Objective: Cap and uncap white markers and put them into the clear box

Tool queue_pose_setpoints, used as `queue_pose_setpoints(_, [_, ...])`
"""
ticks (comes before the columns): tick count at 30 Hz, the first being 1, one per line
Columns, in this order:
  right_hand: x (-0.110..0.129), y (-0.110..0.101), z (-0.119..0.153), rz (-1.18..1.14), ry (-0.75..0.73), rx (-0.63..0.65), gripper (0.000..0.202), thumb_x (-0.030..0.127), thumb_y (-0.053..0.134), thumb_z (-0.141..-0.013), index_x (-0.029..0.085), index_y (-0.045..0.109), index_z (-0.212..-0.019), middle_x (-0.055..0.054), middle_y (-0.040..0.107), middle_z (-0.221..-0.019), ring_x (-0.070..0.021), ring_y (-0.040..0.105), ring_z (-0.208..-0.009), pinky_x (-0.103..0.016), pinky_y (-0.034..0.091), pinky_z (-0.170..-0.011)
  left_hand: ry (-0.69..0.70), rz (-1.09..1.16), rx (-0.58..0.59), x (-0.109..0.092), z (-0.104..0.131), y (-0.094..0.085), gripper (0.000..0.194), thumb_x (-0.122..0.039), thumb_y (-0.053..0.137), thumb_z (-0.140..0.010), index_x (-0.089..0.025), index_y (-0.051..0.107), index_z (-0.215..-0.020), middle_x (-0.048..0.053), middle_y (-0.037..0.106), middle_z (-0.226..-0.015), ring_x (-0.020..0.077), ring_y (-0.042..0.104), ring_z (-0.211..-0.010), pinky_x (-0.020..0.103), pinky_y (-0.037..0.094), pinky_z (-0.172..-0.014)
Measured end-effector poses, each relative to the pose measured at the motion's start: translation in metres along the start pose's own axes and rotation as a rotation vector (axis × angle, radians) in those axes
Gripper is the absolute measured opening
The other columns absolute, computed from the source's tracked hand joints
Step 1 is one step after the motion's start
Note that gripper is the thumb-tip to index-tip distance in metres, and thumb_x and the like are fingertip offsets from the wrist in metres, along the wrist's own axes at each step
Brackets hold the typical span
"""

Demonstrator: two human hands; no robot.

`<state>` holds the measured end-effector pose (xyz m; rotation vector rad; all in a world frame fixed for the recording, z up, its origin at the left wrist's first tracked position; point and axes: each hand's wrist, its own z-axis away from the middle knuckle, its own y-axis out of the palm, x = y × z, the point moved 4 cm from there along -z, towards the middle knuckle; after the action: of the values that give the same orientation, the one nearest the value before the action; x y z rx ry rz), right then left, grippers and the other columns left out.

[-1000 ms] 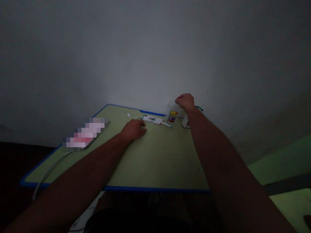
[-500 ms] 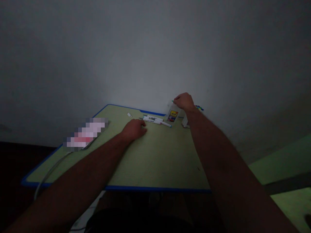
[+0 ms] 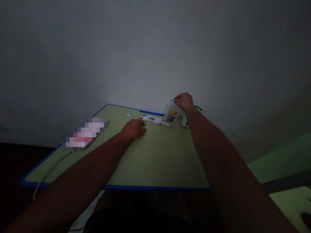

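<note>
My left hand (image 3: 134, 129) rests on the table at the near left end of several white markers (image 3: 152, 120), its fingers bent and apart with nothing held. A single marker (image 3: 165, 123) lies at their right end. Near the wall stands a clear container (image 3: 172, 113) with a yellow and dark label. At its top right is my right hand (image 3: 184, 101), fingers pinched; what they hold, if anything, is hidden. A green marker end (image 3: 171, 101) shows at the container's top, left of the fingertips. Partly behind my right forearm is a second container (image 3: 184, 121) with coloured marker ends.
The pale green table (image 3: 155, 161) has a blue rim and stands against a grey wall (image 3: 145, 58). A small white piece (image 3: 128, 115) lies at the back left. A blurred-out flat object (image 3: 86, 134) with a cable (image 3: 50, 170) lies at the left.
My right fingertips now sit slightly clear of the green marker end, which shows in the labelled container's top. The view has shifted slightly. My left hand stays in place.
</note>
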<state>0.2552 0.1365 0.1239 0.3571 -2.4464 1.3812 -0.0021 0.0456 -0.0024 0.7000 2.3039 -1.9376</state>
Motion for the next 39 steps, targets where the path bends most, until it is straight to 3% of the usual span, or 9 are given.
queue_pose_setpoints(7, [0.003,-0.014,0.025,-0.213,-0.032,-0.268,0.025,0.022,0.056,-0.086,0.013,0.077,-0.098,-0.01,0.075,-0.093,-0.0217,0.069,-0.088,-0.036,0.052,-0.087,-0.001,0.013,0.01,0.0,0.0,-0.002,0.037,-0.039,0.059,-0.083,-0.021,0.075,-0.111,0.01,0.076,-0.113,0.0268,0.069,-0.108,0.035,0.051,-0.096])
queue_pose_setpoints(12, [-0.001,0.003,0.072,-0.349,0.023,-0.274,0.023,0.028,0.055,-0.09,0.014,0.073,-0.093,-0.007,0.074,-0.084,-0.0182,0.067,-0.077,-0.03,0.051,-0.076,-0.029,0.022,-0.032,0.001,0.001,-0.007,0.039,-0.038,0.06,-0.083,-0.019,0.075,-0.114,0.01,0.075,-0.117,0.0268,0.068,-0.109,0.034,0.05,-0.098])
queue_pose_setpoints(15, [-0.003,0.017,0.098,-0.28,0.048,-0.238,0.033,0.037,0.053,-0.094,0.015,0.069,-0.076,-0.006,0.071,-0.075,-0.0181,0.064,-0.072,-0.029,0.048,-0.072,-0.063,0.055,-0.124,0.006,0.001,-0.016,0.039,-0.03,0.056,-0.086,-0.021,0.073,-0.12,0.008,0.073,-0.123,0.0251,0.065,-0.115,0.033,0.046,-0.104])
queue_pose_setpoints(18, [-0.006,0.034,0.113,-0.194,0.007,-0.136,0.038,0.039,0.048,-0.097,0.017,0.067,-0.073,-0.006,0.069,-0.075,-0.0186,0.062,-0.073,-0.029,0.045,-0.072,-0.187,0.124,-0.217,0.02,0.0,-0.027,0.043,-0.016,0.049,-0.084,-0.022,0.073,-0.119,0.005,0.073,-0.125,0.0219,0.065,-0.117,0.031,0.046,-0.104])
queue_pose_setpoints(23, [-0.01,0.057,0.121,-0.135,-0.071,-0.001,0.023,0.027,0.049,-0.093,0.019,0.07,-0.092,-0.006,0.073,-0.089,-0.0206,0.065,-0.082,-0.03,0.047,-0.077,-0.38,0.232,-0.278,0.049,-0.003,-0.036,0.048,-0.008,0.049,-0.074,-0.019,0.074,-0.114,0.006,0.075,-0.118,0.021,0.067,-0.11,0.03,0.049,-0.097])
queue_pose_setpoints(26, [-0.007,0.067,0.125,-0.093,-0.134,0.066,0.025,0.02,0.049,-0.09,0.021,0.072,-0.1,-0.008,0.074,-0.101,-0.0226,0.066,-0.091,-0.033,0.049,-0.084,-0.449,0.265,-0.276,0.058,-0.004,-0.035,0.046,-0.009,0.05,-0.073,-0.018,0.075,-0.11,0.007,0.076,-0.116,0.0216,0.068,-0.106,0.03,0.05,-0.093])
queue_pose_setpoints(32, [0.001,0.079,0.132,-0.056,-0.26,0.164,0.031,0.015,0.05,-0.089,0.02,0.071,-0.111,-0.01,0.071,-0.119,-0.0247,0.063,-0.109,-0.039,0.048,-0.098,-0.416,0.217,-0.26,0.056,-0.005,-0.031,0.033,-0.015,0.057,-0.078,-0.02,0.076,-0.104,0.008,0.076,-0.114,0.0224,0.069,-0.104,0.031,0.05,-0.093])
queue_pose_setpoints(39, [0.002,0.086,0.13,-0.009,-0.298,0.232,0.045,0.008,0.048,-0.087,0.017,0.068,-0.126,-0.01,0.066,-0.133,-0.0234,0.061,-0.121,-0.037,0.045,-0.107,-0.384,0.067,-0.165,0.048,-0.005,-0.03,0.026,-0.024,0.058,-0.085,-0.018,0.078,-0.1,0.013,0.076,-0.113,0.0281,0.068,-0.107,0.036,0.05,-0.095])
